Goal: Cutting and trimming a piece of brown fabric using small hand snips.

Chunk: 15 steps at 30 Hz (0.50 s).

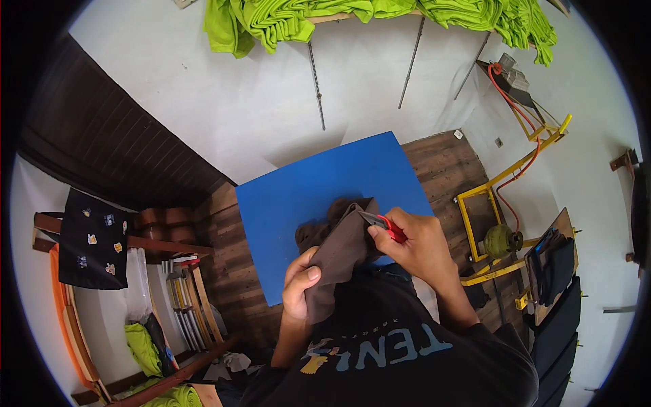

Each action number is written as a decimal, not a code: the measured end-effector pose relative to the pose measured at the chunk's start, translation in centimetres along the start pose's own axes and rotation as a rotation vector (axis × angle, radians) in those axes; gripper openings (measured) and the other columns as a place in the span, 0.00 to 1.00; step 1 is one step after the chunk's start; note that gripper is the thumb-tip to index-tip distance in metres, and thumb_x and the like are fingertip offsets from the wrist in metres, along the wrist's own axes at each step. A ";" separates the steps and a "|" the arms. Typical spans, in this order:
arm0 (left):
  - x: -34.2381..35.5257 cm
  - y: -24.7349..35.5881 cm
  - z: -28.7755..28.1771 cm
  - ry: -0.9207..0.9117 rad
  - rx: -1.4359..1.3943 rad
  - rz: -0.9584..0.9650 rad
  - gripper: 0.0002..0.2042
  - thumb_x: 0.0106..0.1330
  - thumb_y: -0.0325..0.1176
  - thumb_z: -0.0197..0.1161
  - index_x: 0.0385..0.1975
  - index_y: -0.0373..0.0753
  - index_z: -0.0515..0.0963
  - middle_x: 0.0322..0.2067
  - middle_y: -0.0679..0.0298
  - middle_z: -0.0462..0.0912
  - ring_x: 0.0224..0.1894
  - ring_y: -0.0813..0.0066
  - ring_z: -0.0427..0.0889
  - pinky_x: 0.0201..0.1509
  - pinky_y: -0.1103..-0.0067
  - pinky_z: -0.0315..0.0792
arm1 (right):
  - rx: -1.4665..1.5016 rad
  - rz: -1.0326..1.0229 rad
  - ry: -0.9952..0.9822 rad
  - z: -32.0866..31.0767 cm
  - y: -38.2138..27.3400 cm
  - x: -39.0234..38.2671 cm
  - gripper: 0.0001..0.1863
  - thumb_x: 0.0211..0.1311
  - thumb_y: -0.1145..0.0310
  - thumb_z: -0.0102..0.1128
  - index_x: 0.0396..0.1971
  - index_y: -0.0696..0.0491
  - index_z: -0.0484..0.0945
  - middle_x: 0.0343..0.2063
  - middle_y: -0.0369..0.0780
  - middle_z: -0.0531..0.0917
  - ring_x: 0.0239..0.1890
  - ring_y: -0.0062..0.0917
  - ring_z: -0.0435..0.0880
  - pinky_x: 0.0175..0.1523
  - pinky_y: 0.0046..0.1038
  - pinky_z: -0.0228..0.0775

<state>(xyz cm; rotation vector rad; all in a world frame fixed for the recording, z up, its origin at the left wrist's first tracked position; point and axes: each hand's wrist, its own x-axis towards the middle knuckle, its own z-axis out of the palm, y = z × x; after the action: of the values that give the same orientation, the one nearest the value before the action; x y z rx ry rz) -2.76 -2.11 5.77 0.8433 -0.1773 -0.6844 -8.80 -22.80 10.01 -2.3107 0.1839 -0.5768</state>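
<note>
My left hand (298, 283) is closed on the near edge of a brown cloth garment (341, 252), with the thumb on top. The garment is stretched up over the table, and part of it is bunched on the blue tabletop (278, 217). My right hand (422, 245) grips small red-handled thread snips (396, 233). Their grey blades meet the upper right edge of the cloth. Whether the blades are parted there is too small to tell.
Bright green garments (278, 20) are piled on a wall shelf beyond the table. To the right stand a yellow metal frame (464, 224) and a green gas cylinder (500, 241) with an orange hose. At left, a black printed bag (95, 237) hangs from a wooden rack (163, 244).
</note>
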 end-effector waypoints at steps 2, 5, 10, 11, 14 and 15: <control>0.1 0.0 0.0 0.007 -0.006 -0.001 0.21 0.59 0.42 0.58 0.42 0.28 0.75 0.33 0.61 0.79 0.35 0.79 0.74 0.39 0.83 0.64 | 0.038 0.024 -0.038 -0.2 0.0 0.0 0.17 0.59 0.61 0.69 0.23 0.58 0.75 0.12 0.40 0.67 0.14 0.26 0.64 0.23 0.28 0.60; 0.1 -0.1 -0.4 0.013 -0.006 -0.006 0.21 0.59 0.42 0.58 0.42 0.28 0.75 0.33 0.61 0.79 0.34 0.79 0.74 0.38 0.83 0.64 | 0.077 0.048 -0.064 -0.3 -0.1 0.0 0.16 0.58 0.62 0.70 0.24 0.59 0.76 0.12 0.40 0.67 0.14 0.25 0.64 0.23 0.27 0.61; 0.0 -0.2 -1.2 -0.020 -0.062 -0.010 0.23 0.59 0.40 0.60 0.45 0.23 0.73 0.41 0.48 0.82 0.40 0.65 0.82 0.47 0.74 0.74 | 0.116 0.064 -0.089 -0.2 -0.4 0.1 0.15 0.55 0.63 0.71 0.24 0.59 0.77 0.12 0.40 0.68 0.15 0.24 0.64 0.23 0.26 0.61; 0.0 -0.2 -1.3 -0.025 -0.049 -0.007 0.23 0.59 0.40 0.60 0.45 0.23 0.73 0.40 0.49 0.82 0.39 0.66 0.82 0.46 0.75 0.74 | 0.118 0.065 -0.097 -0.2 -0.5 0.2 0.15 0.55 0.64 0.71 0.24 0.59 0.77 0.12 0.40 0.68 0.15 0.24 0.64 0.23 0.26 0.61; -0.2 -0.2 -1.5 -0.029 -0.032 -0.014 0.24 0.59 0.41 0.61 0.44 0.23 0.73 0.39 0.50 0.82 0.38 0.68 0.81 0.43 0.76 0.74 | 0.119 0.063 -0.117 -0.2 -0.5 0.2 0.14 0.54 0.64 0.71 0.24 0.59 0.77 0.12 0.40 0.68 0.15 0.24 0.64 0.23 0.26 0.61; -0.3 -0.2 -1.5 -0.031 -0.030 -0.019 0.24 0.59 0.41 0.61 0.44 0.23 0.73 0.38 0.51 0.82 0.37 0.69 0.81 0.43 0.77 0.73 | 0.112 0.052 -0.117 -0.1 -0.5 0.2 0.14 0.54 0.64 0.71 0.24 0.59 0.77 0.12 0.40 0.68 0.15 0.24 0.64 0.23 0.26 0.61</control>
<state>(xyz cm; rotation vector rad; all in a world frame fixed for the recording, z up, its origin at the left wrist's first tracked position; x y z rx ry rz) -2.47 -1.09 4.66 0.8068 -0.1866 -0.7165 -8.68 -22.57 10.56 -2.2165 0.1521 -0.4141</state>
